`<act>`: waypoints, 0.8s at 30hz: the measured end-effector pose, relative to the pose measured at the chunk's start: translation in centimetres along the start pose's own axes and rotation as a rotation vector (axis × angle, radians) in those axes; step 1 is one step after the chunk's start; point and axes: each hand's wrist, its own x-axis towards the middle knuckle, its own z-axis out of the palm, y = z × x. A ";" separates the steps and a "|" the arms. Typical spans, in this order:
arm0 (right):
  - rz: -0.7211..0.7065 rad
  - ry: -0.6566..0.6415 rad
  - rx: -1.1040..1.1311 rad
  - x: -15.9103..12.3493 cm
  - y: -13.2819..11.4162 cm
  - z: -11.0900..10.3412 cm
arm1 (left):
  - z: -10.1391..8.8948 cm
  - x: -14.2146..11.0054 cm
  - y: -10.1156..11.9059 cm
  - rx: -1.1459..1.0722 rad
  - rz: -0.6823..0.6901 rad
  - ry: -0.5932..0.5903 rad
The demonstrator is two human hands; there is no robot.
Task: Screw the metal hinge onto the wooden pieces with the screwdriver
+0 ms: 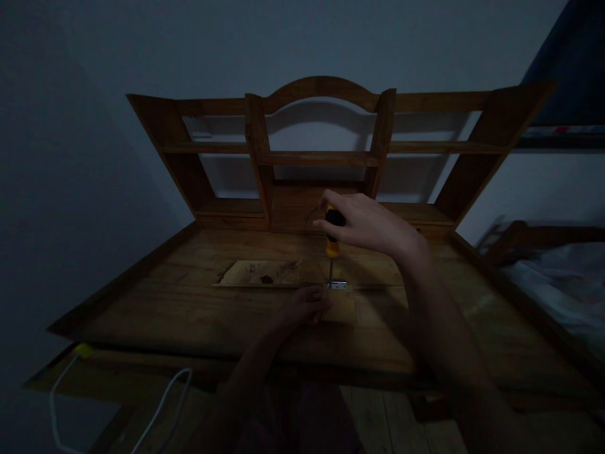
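Note:
My right hand is closed round the yellow and black handle of a screwdriver. The screwdriver stands nearly upright, its tip down at a small silver metal hinge. That hinge lies at the far edge of a small wooden board on the desk top. My left hand rests low beside the hinge, fingers curled at the board's left edge; what its fingertips pinch, if anything, is hidden. Behind it lies a longer wooden piece with a rough left end and dark marks.
The wooden desk has a raised rim and a shelf unit along its back. A white cable hangs at the front left near a yellow object. Pale bedding is at the right. The room is dim.

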 end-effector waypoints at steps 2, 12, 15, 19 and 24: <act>-0.001 -0.012 0.007 0.0 0.0 -0.1 | 0.0 0.0 0.2 0.002 -0.004 -0.005; -0.002 -0.006 0.007 -0.2 -0.6 -0.5 | 0.4 -0.1 0.6 0.008 -0.040 0.033; -0.005 -0.016 0.010 -0.2 -0.5 -0.5 | 0.5 -0.3 0.9 0.017 -0.041 0.029; -0.029 -0.040 0.039 -0.2 -0.3 -0.5 | 0.6 -0.4 1.0 0.001 -0.037 0.050; 0.039 0.006 -0.033 -0.2 -0.3 -0.3 | 0.5 -0.4 0.8 0.013 -0.004 0.035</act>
